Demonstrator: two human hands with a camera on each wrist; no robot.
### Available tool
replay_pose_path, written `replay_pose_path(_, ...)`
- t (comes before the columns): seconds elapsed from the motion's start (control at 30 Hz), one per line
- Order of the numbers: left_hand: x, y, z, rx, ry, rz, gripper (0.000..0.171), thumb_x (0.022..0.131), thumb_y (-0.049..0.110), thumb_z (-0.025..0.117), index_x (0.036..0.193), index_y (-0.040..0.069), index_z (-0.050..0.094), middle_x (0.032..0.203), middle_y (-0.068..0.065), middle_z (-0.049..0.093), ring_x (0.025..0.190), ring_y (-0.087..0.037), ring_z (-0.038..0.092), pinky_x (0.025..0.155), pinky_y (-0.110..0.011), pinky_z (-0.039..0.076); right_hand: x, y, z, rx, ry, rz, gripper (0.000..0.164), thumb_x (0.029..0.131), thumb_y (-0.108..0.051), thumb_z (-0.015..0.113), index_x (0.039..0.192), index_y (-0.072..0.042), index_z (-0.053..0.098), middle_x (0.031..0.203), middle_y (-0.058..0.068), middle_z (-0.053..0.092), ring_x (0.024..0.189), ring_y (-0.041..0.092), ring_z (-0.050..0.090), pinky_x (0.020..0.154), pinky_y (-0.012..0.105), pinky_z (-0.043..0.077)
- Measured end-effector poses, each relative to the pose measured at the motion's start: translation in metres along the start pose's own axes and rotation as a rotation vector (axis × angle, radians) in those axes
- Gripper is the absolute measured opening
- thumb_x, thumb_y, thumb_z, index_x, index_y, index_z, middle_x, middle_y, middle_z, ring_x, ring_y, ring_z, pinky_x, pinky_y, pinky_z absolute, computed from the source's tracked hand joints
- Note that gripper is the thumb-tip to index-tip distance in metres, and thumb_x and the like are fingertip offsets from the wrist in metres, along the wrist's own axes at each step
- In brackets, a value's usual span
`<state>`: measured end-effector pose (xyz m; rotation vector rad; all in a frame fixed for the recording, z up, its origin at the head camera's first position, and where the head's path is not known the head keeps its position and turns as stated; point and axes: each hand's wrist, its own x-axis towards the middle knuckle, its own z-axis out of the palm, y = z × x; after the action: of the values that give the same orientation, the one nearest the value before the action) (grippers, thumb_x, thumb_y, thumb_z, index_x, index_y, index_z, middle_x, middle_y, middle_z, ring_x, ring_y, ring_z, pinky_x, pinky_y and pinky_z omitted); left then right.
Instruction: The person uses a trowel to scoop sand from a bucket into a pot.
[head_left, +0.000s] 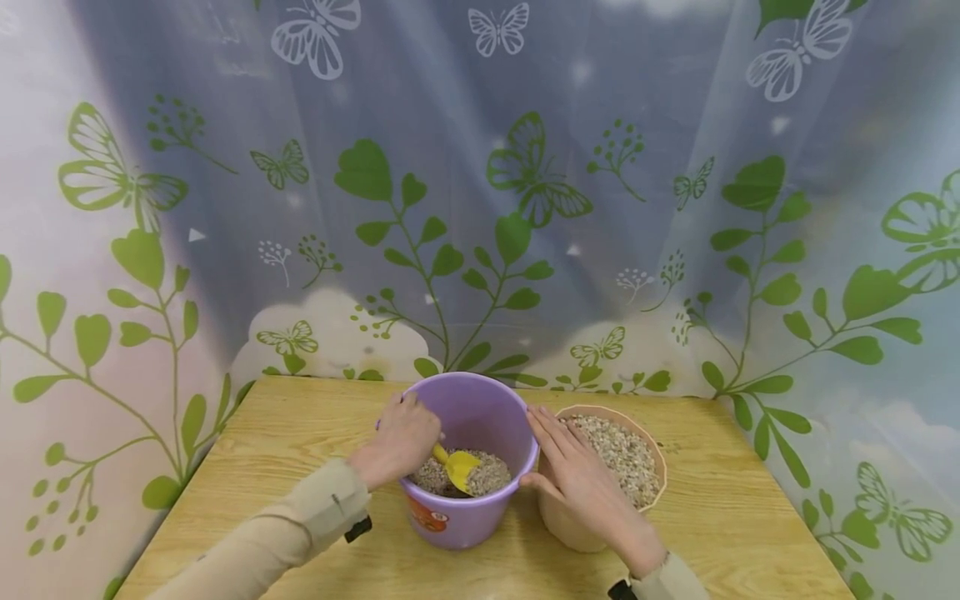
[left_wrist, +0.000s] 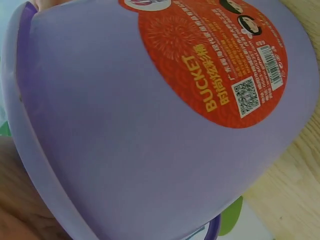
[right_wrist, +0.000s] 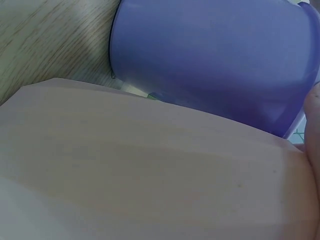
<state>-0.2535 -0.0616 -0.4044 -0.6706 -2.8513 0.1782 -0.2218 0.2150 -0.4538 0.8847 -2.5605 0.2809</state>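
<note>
A purple bucket (head_left: 480, 521) stands upright on the table, with greyish-brown granular material (head_left: 491, 473) inside. My left hand (head_left: 405, 433) is over the bucket's left rim, its fingers curled round the handle of a yellow scoop (head_left: 461, 471). The scoop's blade rests on the granules; its handle end is hidden by the hand. With fingers extended, my right hand (head_left: 581, 475) touches the bucket's right rim and lies across the near side of a peach-coloured pot (head_left: 562, 521). Pale, coarse granules (head_left: 622, 450) fill that pot nearly to its rim. The left wrist view shows the bucket's red label (left_wrist: 215, 65).
The wooden table (head_left: 300, 450) extends to both sides of the containers. Behind it and at the sides hangs a curtain (head_left: 465, 250) printed with butterflies and green leaves. Bucket and pot stand close together, as the right wrist view also shows.
</note>
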Motion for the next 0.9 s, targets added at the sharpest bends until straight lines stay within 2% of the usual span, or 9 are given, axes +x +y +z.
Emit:
replay_pose_path(0.13, 0.000, -0.001, 0.000, -0.069, -0.005, -0.024, 0.027, 0.092, 0.034, 0.071, 0.077, 0.012, 0.074, 0.081, -0.006, 0.068, 0.086, -0.024, 0.056, 0.079, -0.037, 0.042, 0.000, 0.000, 0.000, 0.000, 0.002, -0.006, 0.087, 0.099, -0.065, 0.032, 0.156, 0.000, 0.032, 0.162, 0.017, 0.031, 0.148, 0.033, 0.034, 0.114, 0.057, 0.032)
replay_pose_path(0.23, 0.000, -0.002, -0.002, -0.118, -0.038, -0.049, 0.020, 0.089, 0.030, 0.077, 0.078, 0.014, 0.074, 0.086, -0.006, 0.070, 0.092, -0.025, 0.056, 0.081, -0.038, 0.041, 0.001, 0.000, 0.001, 0.008, 0.007, -0.008, 0.086, 0.100, -0.065, 0.033, 0.156, 0.001, 0.032, 0.162, 0.017, 0.031, 0.147, 0.034, 0.035, 0.114, 0.058, 0.032)
replay_pose_path(0.37, -0.003, -0.007, -0.004, -0.140, -0.038, -0.064, 0.016, 0.085, 0.031, 0.081, 0.082, 0.016, 0.076, 0.091, -0.006, 0.072, 0.095, -0.027, 0.058, 0.082, -0.039, 0.041, 0.001, -0.001, 0.001, 0.020, 0.011, -0.009, 0.084, 0.100, -0.063, 0.036, 0.155, 0.001, 0.033, 0.161, 0.018, 0.032, 0.146, 0.035, 0.036, 0.113, 0.058, 0.032)
replay_pose_path(0.53, -0.007, -0.015, -0.010, -0.145, 0.007, -0.092, 0.025, 0.092, 0.035, 0.072, 0.086, 0.012, 0.077, 0.093, -0.008, 0.072, 0.094, -0.028, 0.059, 0.082, -0.039, 0.043, 0.002, -0.001, 0.000, 0.027, 0.008, -0.009, 0.085, 0.100, -0.064, 0.034, 0.156, 0.001, 0.032, 0.162, 0.018, 0.031, 0.147, 0.035, 0.036, 0.114, 0.058, 0.031)
replay_pose_path(0.73, -0.012, -0.024, -0.020, -0.183, 0.018, -0.142, 0.035, 0.098, 0.037, 0.064, 0.086, 0.006, 0.074, 0.096, -0.013, 0.070, 0.104, -0.033, 0.060, 0.091, -0.046, 0.046, 0.000, 0.000, -0.001, 0.005, 0.005, -0.006, 0.085, 0.100, -0.063, 0.036, 0.156, 0.000, 0.031, 0.162, 0.018, 0.031, 0.147, 0.034, 0.035, 0.114, 0.058, 0.031)
replay_pose_path(0.9, -0.020, -0.032, -0.021, -0.220, 0.078, -0.152, 0.035, 0.100, 0.034, 0.063, 0.089, 0.002, 0.072, 0.092, -0.013, 0.070, 0.097, -0.033, 0.061, 0.088, -0.047, 0.048, 0.000, 0.000, 0.000, -0.010, -0.002, 0.000, 0.084, 0.100, -0.062, 0.038, 0.156, 0.000, 0.031, 0.162, 0.017, 0.030, 0.148, 0.034, 0.034, 0.114, 0.058, 0.031)
